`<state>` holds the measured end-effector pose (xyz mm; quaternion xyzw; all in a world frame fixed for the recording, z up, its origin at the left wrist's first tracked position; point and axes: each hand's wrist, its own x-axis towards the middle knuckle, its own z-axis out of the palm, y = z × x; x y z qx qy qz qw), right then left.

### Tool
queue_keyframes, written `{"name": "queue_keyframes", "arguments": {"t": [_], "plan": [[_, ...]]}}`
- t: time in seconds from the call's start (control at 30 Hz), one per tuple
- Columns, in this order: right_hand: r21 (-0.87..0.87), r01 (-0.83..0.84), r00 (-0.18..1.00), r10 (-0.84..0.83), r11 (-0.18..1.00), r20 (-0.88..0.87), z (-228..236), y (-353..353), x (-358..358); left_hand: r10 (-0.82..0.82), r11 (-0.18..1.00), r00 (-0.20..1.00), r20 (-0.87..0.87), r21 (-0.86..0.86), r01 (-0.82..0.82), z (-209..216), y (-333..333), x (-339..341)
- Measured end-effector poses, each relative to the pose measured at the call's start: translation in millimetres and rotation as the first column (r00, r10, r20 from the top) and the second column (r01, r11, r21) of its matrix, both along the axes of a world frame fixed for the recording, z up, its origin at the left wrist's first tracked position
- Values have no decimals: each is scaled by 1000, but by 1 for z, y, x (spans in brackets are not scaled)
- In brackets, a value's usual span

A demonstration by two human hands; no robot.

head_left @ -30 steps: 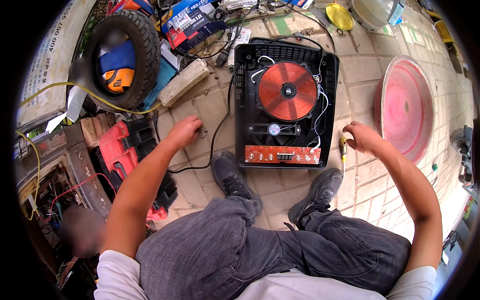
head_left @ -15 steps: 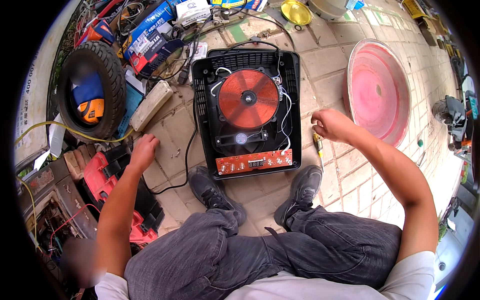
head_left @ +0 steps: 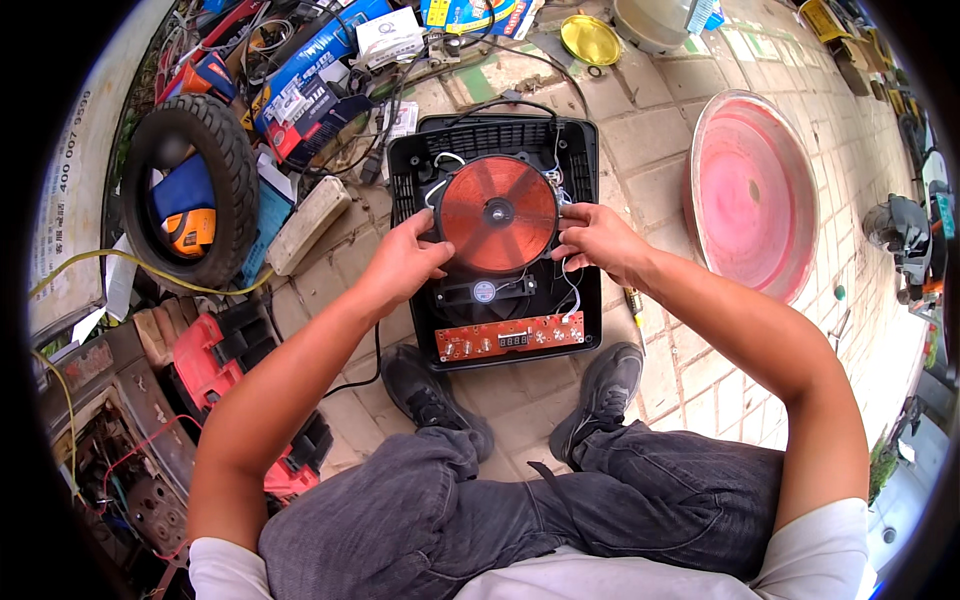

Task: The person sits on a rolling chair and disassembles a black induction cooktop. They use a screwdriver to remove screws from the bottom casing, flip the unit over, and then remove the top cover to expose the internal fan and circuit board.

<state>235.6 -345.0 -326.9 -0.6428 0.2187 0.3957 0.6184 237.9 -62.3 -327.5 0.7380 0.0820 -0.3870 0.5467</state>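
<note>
An opened induction cooker (head_left: 592,310) lies on the paving between my shoes, its black base holding the parts. Inside is a round copper coil (head_left: 480,238) with a dark hub. My left hand (head_left: 405,255) pinches the coil's left edge, thumb near its rim. At the opposite edge, the fingers of my right hand (head_left: 605,243) are curled around the rim, beside white wires. Below the coil sits a dark fan (head_left: 484,305), partly covered by a bracket. An orange circuit board (head_left: 510,338) with a small display spans the front. A screwdriver (head_left: 634,303) rests on the ground at the right.
A pink basin (head_left: 752,190) stands on the right. To the left are a tyre (head_left: 238,180), a pale power strip (head_left: 310,225) and a red-and-black tool case (head_left: 205,355). Boxes and cables crowd the far left. A yellow lid (head_left: 590,40) lies farther off.
Both hands have moved inward from either side of the cooker onto the coil's edges. The whole view has shifted slightly; the coil still sits in the base.
</note>
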Motion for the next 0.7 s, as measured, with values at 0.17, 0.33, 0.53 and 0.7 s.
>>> {"name": "queue_keyframes", "arguments": {"t": [0.17,0.33,0.53,0.7], "plan": [[28,36,994,-33,999,-104,2,2,6,43,995,988,-150,-81,-56,1,2,16],[-18,125,990,-126,992,-61,6,-5,5,111,991,985,-130,-66,-120,14,-2,17],[4,182,983,-182,983,2,21,-4,19,274,945,940,-204,-125,-303,7,17,24],[-39,156,984,-151,987,97,27,-6,40,261,942,941,-218,-158,-298,13,18,29]]}}
